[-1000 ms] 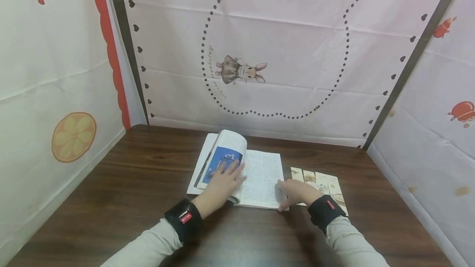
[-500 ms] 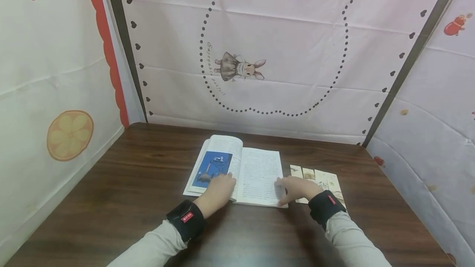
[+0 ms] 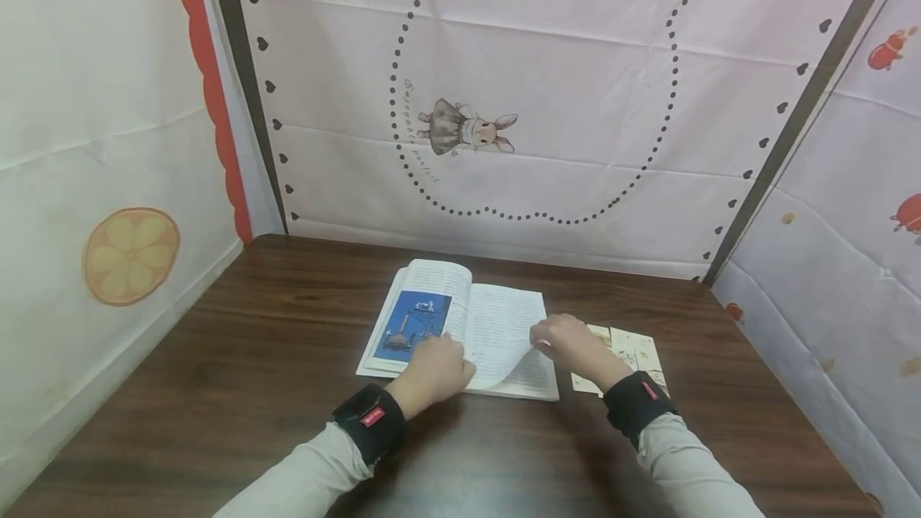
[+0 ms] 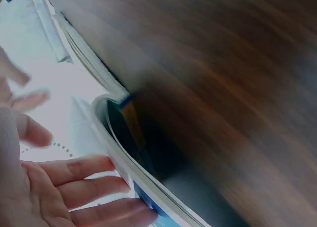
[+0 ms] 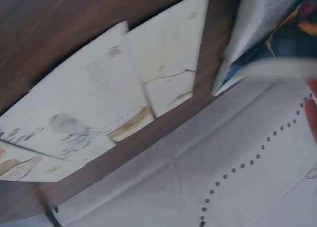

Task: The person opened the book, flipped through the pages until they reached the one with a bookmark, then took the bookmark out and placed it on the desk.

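Note:
An open book [image 3: 532, 386] lies on the table, a blue picture on its left page. My left hand [image 3: 435, 370] rests by the fold at its near edge; in the left wrist view its fingers [image 4: 91, 190] are fairly straight against the curved pages. With my right hand [image 3: 568, 342] I pinch the outer edge of a right-hand page [image 3: 496, 354], which is lifted and curls up from the pages below. The right wrist view shows a colourful picture [image 5: 292, 41] in the book, while only a sliver of that hand [image 5: 312, 115] appears at its edge.
Several cream cards [image 3: 633, 346] with printed drawings lie right of the book, partly behind my right hand. The dark wooden table [image 3: 237, 390] meets a patterned cloth wall [image 3: 576, 142] at the back, with more cloth on both sides.
My left hand first slid off the blue picture toward the fold, and the left pages settled flatter. My right hand then rose from the book's lower right corner, lifting a page.

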{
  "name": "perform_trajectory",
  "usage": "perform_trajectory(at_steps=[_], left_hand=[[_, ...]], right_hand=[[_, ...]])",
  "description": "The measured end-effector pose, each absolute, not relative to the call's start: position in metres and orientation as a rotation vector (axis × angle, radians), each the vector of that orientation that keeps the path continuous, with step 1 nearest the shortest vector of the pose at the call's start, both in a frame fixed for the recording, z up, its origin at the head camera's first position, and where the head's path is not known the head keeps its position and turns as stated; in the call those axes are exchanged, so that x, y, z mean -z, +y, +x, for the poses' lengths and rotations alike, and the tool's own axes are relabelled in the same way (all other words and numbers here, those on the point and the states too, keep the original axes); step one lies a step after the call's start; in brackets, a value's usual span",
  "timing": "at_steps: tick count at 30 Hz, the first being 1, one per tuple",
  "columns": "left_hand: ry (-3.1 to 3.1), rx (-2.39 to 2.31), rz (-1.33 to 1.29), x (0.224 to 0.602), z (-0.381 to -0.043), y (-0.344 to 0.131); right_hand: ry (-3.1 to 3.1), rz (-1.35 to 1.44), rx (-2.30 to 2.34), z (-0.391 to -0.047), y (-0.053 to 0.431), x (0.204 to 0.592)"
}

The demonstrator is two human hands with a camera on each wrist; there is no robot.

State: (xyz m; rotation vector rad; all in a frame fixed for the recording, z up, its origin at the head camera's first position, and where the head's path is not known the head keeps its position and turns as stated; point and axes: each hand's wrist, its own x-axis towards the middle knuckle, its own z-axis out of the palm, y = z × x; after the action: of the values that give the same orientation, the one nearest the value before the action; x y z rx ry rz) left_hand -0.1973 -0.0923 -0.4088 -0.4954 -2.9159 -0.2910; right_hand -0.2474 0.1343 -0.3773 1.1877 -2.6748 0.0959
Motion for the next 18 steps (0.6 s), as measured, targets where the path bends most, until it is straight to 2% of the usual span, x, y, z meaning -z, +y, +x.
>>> perform_trajectory(at_steps=[8, 18], left_hand=[[-2.877, 0.234, -0.476, 0.408, -0.195, -0.082], [-2.841, 0.272, -0.383, 0.406, -0.196, -0.079]], right_hand=[[-2.188, 1.221, -0.158, -0.241, 0.117, 0.359], [-2.079, 1.205, -0.116, -0.236, 0.103, 0.353]])
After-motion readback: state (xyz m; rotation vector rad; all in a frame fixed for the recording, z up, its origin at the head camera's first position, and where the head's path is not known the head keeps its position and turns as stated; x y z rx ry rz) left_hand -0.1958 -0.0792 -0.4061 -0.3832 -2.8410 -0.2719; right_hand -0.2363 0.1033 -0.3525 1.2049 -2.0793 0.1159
